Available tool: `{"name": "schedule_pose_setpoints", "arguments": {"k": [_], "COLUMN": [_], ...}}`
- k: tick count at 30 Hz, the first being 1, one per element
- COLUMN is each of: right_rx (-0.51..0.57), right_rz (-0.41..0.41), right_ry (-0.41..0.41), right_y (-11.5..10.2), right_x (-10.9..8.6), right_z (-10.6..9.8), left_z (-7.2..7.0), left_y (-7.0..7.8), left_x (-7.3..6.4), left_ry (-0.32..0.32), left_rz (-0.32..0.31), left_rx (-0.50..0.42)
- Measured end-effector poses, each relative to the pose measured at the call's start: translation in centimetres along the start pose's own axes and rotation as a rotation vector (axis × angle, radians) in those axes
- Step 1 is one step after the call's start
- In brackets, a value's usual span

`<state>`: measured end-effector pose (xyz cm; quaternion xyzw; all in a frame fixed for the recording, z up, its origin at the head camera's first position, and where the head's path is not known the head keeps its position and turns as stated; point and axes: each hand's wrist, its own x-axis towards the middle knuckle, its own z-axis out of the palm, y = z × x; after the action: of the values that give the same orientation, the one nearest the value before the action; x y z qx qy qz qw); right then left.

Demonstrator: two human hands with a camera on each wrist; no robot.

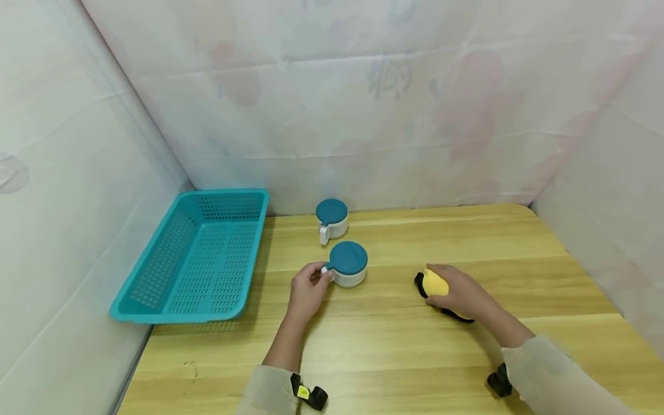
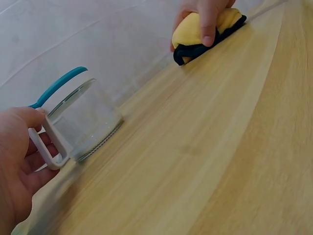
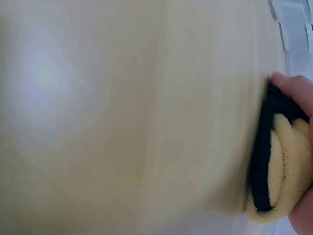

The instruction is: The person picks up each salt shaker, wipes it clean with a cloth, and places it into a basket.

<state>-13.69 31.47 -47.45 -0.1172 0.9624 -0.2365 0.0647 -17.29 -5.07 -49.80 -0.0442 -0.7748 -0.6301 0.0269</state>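
My left hand [image 1: 307, 291] pinches the white handle of a clear glass seasoning jar [image 2: 90, 122] that stands on the wooden table. Its teal lid [image 1: 348, 257] shows a gap above the glass rim in the left wrist view, with my thumb at the lid's handle end. Farther right, my right hand [image 1: 459, 291] grips a bunched yellow cloth [image 1: 434, 283] with a black edge. In the right wrist view the cloth [image 3: 288, 161] is low against the tabletop, and part of it is hidden by the fingers.
A second jar [image 1: 338, 228] with a teal lid and white handle stands behind the first, near the back wall. To the left is a teal plastic basket [image 1: 254, 253] with perforated sides. Fabric-covered walls [image 1: 363, 132] enclose the wooden table [image 1: 384, 357] at the back and sides.
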Motion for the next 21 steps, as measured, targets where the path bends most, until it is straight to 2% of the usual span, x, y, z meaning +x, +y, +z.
{"name": "schedule_pose_setpoints", "arguments": {"k": [6, 11, 15, 21], "right_rx": [0.064, 0.167, 0.283, 0.365], "right_rz": [-0.009, -0.023, 0.002, 0.002], "right_ry": [0.095, 0.201, 0.283, 0.385], "right_y": [-2.9, -6.8, -9.8, -12.1], "right_x": [-0.4, 0.6, 1.5, 1.9], "right_z": [2.2, 3.7, 4.8, 6.6], "left_z": [-0.3, -0.1, 0.2, 0.5], "left_y": [-0.4, -0.4, -0.3, -0.3], "left_x": [-0.3, -0.2, -0.1, -0.1], "left_ry": [0.035, 0.056, 0.061, 0.043], "left_rz": [-0.016, 0.018, 0.038, 0.078], "left_rx": [-0.009, -0.02, -0.015, 0.001]}}
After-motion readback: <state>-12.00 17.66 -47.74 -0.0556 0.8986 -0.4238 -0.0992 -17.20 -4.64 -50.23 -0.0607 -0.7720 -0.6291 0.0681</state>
